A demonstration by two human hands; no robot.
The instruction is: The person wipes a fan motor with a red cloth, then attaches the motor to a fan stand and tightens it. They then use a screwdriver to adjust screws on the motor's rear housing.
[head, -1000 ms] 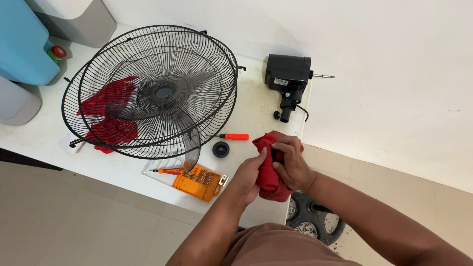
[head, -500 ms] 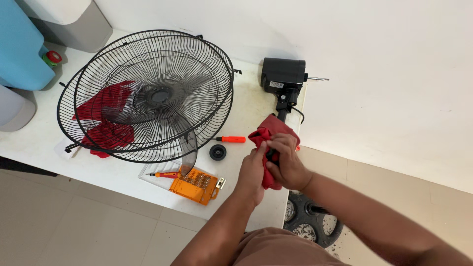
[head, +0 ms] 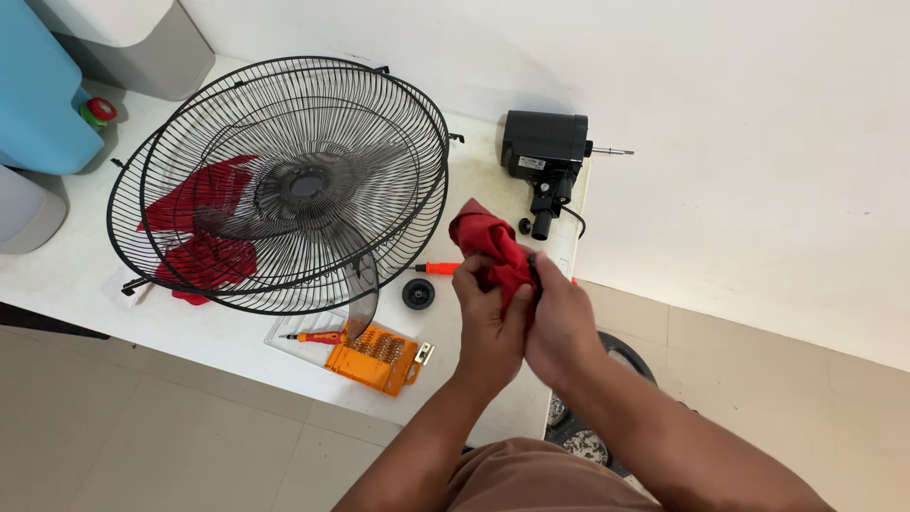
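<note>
Both hands (head: 526,318), red cloth (head: 488,245) now higher

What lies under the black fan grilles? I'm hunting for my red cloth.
Under the fan grilles lie a grey fan blade and a red cloth; the mesh partly covers both.

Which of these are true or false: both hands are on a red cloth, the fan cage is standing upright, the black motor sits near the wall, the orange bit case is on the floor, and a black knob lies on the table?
1. Both hands are on a red cloth. True: the left hand and right hand clasp the red cloth together.
2. The fan cage stands upright. False: it lies flat on the white table.
3. The black motor sits near the wall. True.
4. The orange bit case is on the floor. False: it lies on the table, near its front edge.
5. A black knob lies on the table. True, beside the fan cage.
</note>
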